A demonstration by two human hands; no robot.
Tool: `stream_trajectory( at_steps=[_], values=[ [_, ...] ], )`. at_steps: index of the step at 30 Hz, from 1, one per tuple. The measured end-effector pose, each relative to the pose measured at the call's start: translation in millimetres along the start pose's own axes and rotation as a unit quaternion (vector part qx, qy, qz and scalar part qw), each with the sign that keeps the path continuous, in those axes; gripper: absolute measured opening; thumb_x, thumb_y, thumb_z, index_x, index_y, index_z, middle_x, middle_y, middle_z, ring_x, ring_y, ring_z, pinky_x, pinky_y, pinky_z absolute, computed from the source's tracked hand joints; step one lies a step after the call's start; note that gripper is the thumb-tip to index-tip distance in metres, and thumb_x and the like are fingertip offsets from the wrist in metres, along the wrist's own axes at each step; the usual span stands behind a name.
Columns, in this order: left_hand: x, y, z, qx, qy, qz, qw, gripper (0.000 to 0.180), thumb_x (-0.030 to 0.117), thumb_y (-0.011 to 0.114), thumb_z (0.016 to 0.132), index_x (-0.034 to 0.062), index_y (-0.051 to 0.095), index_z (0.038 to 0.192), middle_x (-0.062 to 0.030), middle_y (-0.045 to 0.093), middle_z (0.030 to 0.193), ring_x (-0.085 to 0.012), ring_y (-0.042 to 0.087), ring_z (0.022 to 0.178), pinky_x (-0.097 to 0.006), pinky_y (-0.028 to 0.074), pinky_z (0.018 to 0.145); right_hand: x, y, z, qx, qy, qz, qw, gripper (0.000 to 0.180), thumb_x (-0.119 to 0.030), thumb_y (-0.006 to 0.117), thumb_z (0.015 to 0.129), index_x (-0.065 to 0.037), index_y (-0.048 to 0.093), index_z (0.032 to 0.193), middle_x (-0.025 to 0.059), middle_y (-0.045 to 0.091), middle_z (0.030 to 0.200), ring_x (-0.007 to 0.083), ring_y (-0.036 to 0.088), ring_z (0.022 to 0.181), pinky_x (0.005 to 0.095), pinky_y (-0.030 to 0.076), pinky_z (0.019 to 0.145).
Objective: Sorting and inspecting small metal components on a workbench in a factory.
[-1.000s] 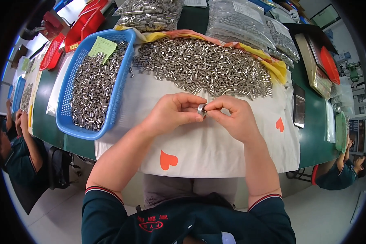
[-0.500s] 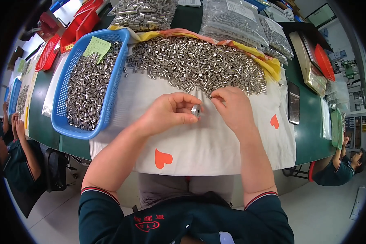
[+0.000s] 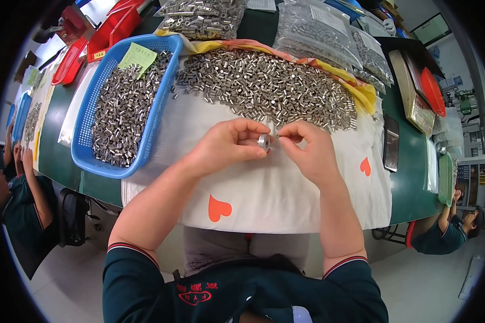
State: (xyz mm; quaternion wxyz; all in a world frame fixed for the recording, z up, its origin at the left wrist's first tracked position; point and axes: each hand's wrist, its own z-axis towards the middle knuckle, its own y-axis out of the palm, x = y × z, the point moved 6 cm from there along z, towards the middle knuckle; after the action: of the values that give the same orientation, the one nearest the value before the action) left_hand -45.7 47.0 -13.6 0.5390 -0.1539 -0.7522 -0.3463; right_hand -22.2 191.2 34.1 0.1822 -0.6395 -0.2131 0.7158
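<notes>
My left hand (image 3: pixel 234 141) is closed round a short, round silver metal ring (image 3: pixel 263 142) with a dark hole in its face, held between thumb and fingers. Just right of it, my right hand (image 3: pixel 309 148) pinches a small metal cylinder (image 3: pixel 277 136) between thumb and forefinger; most of that piece is hidden by the fingertips. The cylinder is close to the ring's face, and whether they touch I cannot tell. Beyond both hands lies a wide heap of small metal cylinders (image 3: pixel 275 86) on a white cloth (image 3: pixel 275 199) with orange hearts.
A blue plastic basket (image 3: pixel 76 132) of similar cylinders and a green note (image 3: pixel 137 58) stands at the left. Bagged metal parts (image 3: pixel 318 32) line the back. A phone (image 3: pixel 391 142) lies at the right. Co-workers sit at both sides.
My right hand has drawn back from the heap's edge toward the ring, bringing a small cylinder with it. My left hand keeps the ring in nearly the same place. The view has shifted slightly.
</notes>
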Motion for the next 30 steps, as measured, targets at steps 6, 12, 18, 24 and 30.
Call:
stream_trajectory(
  at_steps=[6,12,18,24,30],
  values=[
    [-2,-1,-1,0.012,0.001,-0.002,1.000,0.036,-0.002,0.063,0.075,-0.0023,0.051,0.108,-0.0068,0.060,0.095,-0.0104,0.058,0.086,-0.022,0.049,0.074,-11,11,-5,-0.001,-0.081,0.029,0.996,0.008,-0.002,0.061,0.070,-0.004,0.059,0.077,0.0056,0.059,0.073,0.0183,0.057,0.068,0.0274,0.045,0.059],
    [-4,-2,1,0.046,0.009,0.107,0.993,0.034,-0.001,0.066,0.074,-0.0036,0.054,0.106,-0.0074,0.061,0.094,-0.0101,0.058,0.084,-0.022,0.048,0.075,-22,15,-12,0.064,-0.205,-0.137,0.967,0.007,-0.001,0.060,0.066,-0.004,0.057,0.072,0.0069,0.056,0.069,0.0245,0.053,0.064,0.0315,0.044,0.057],
    [-3,-1,-1,0.033,-0.005,0.075,0.997,0.035,-0.001,0.067,0.073,-0.0038,0.054,0.106,-0.0076,0.061,0.095,-0.0099,0.058,0.084,-0.022,0.048,0.074,-12,12,-7,-0.023,-0.081,0.008,0.996,0.007,0.000,0.062,0.069,-0.001,0.060,0.076,0.0051,0.062,0.075,0.0140,0.056,0.066,0.0252,0.044,0.060],
    [-7,6,-2,0.012,-0.022,0.097,0.995,0.036,0.000,0.067,0.073,-0.0038,0.054,0.106,-0.0072,0.061,0.094,-0.0100,0.058,0.085,-0.022,0.048,0.075,11,13,-4,-0.100,0.072,0.061,0.991,0.013,-0.007,0.064,0.071,-0.002,0.061,0.083,0.0057,0.062,0.073,0.0119,0.057,0.065,0.0248,0.044,0.059],
    [-8,11,-9,-0.032,-0.031,0.153,0.987,0.034,0.003,0.069,0.072,-0.0013,0.057,0.103,-0.0050,0.061,0.091,-0.0093,0.057,0.082,-0.023,0.047,0.075,20,-32,1,-0.024,0.067,-0.108,0.992,0.014,-0.008,0.064,0.071,-0.001,0.060,0.083,0.0025,0.059,0.071,0.0095,0.051,0.063,0.0231,0.043,0.062]
  ],
)
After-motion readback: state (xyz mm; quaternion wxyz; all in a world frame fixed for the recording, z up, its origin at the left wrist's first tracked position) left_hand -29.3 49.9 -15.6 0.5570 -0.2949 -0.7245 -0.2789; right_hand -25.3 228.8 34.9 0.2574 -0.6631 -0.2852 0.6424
